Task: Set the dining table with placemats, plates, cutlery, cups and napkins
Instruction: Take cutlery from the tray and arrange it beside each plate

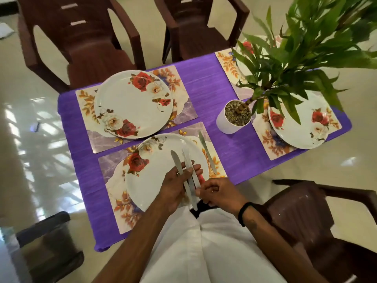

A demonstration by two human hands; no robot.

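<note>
On the purple cloth (208, 88) lie several floral placemats, each with a white rose-patterned plate. Over the near plate (151, 180) on the near placemat (114, 166), my left hand (173, 188) holds a small bunch of steel table knives (186, 164), blades pointing away from me. My right hand (219, 195) is beside it, its curled fingertips pinching the handle end of one of these knives. A single knife (207, 153) lies on the placemat just right of the near plate.
A far-left plate (132, 103) and a right plate (299, 131) sit on their mats. A white pot (228, 125) with a tall leafy plant stands mid-table and hides part of the far-right setting (226, 62). Brown plastic chairs (85, 43) surround the table.
</note>
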